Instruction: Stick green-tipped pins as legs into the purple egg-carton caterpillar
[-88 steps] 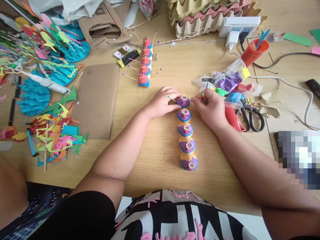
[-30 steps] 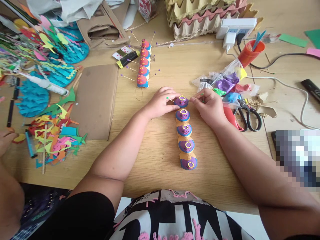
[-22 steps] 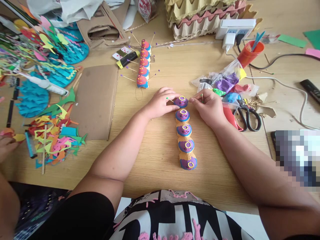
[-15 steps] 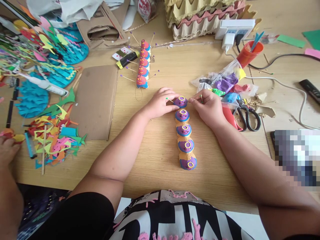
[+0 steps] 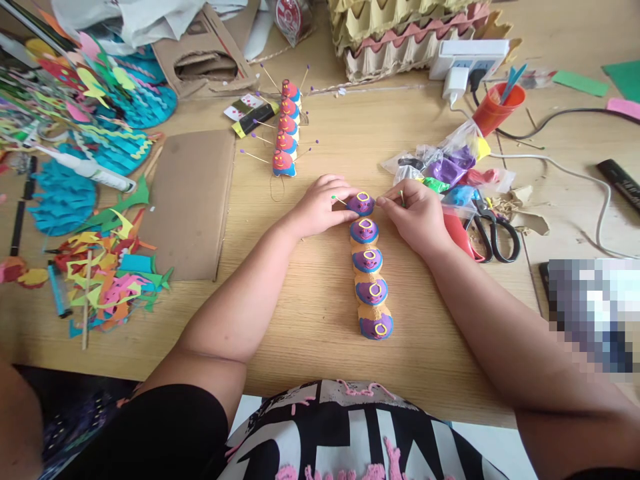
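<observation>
A painted egg-carton strip (image 5: pixel 369 261) lies lengthwise in front of me, its bumps purple and blue with small faces and yellow rings, orange between them. My left hand (image 5: pixel 327 208) grips the far bump, thumb on the near side and fingers behind. A thin green-tipped stick (image 5: pixel 340 200) sticks out from that bump's left side. On the other side my right hand (image 5: pixel 414 210) is closed in a pinch on a second green-tipped stick (image 5: pixel 403 196), its fingertips close against the bump. Whether that stick's inner end enters the carton is hidden by my fingers.
Farther back stands a red-and-blue carton strip (image 5: pixel 286 130) with purple-tipped sticks. Bagged clay (image 5: pixel 453 163) and scissors (image 5: pixel 493 233) lie right, near a red cup (image 5: pixel 500 107). Cardboard (image 5: pixel 187 203) and paper scraps (image 5: pixel 117 280) lie left; another person's arm (image 5: pixel 17 420) is lower left.
Both my hands and the carton strip stay almost still. The other person's hand at the left has drawn back from the table, out of view.
</observation>
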Available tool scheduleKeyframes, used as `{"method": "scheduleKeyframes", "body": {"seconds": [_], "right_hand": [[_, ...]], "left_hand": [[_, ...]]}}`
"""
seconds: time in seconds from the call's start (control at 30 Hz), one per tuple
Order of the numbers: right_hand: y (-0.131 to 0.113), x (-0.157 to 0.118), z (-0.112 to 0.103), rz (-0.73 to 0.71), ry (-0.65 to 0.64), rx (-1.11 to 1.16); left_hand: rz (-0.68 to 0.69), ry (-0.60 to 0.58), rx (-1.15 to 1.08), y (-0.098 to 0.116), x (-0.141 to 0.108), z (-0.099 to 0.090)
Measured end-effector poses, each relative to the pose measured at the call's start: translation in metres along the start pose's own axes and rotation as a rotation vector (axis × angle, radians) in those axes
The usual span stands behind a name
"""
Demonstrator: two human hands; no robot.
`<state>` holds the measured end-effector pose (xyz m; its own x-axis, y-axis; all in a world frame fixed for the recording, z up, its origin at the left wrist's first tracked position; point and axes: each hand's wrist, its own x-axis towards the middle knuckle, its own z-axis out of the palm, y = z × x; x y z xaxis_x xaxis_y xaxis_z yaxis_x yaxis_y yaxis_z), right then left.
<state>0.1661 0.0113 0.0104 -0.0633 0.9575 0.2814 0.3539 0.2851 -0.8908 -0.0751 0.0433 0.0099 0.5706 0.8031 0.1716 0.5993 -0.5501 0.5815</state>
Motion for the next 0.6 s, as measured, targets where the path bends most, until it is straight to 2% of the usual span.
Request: {"method": "scheduleKeyframes", "body": {"seconds": [0.6], "right_hand": [[-0.0075, -0.0004, -0.0034, 0.09, -0.034, 0.084]], "left_hand": [[0.014, 0.014, -0.003, -0.0015, 0.0002, 0.0009]]}}
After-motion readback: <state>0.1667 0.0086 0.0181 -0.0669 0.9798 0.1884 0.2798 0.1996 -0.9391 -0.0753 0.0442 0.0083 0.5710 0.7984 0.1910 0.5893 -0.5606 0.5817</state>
